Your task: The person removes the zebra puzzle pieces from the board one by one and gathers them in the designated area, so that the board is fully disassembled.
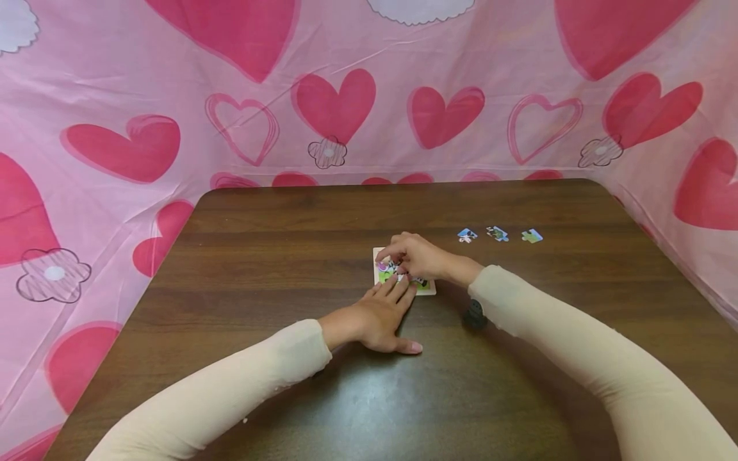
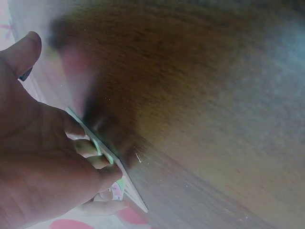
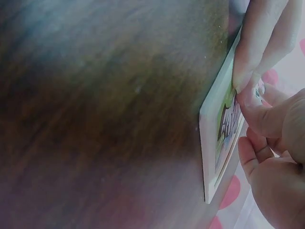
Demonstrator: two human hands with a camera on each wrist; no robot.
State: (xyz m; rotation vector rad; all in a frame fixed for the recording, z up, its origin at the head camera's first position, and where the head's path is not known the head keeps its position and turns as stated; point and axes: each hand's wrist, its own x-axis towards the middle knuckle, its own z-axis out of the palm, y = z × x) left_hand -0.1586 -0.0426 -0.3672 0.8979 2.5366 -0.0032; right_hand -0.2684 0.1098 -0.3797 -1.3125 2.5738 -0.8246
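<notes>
A small jigsaw puzzle board (image 1: 427, 292) with a pale frame and a colourful picture lies flat on the table, partly covered by both hands. My left hand (image 1: 383, 317) rests its outstretched fingers on the board's near part, thumb spread out over the table. Above the picture, my right hand (image 1: 425, 257) has bent fingers and pinches a puzzle piece (image 3: 260, 89) between thumb and index finger, mostly hidden. In the right wrist view its thumb touches the picture beside the left fingertips.
Three loose puzzle pieces, one blue and white (image 1: 467, 235), one dark and blue (image 1: 498, 234) and one green (image 1: 532, 236), lie right of the board. The brown wooden table (image 1: 259, 256) meets a pink heart-patterned cloth (image 1: 392, 64) behind. A black device (image 1: 475, 314) hangs by the right sleeve.
</notes>
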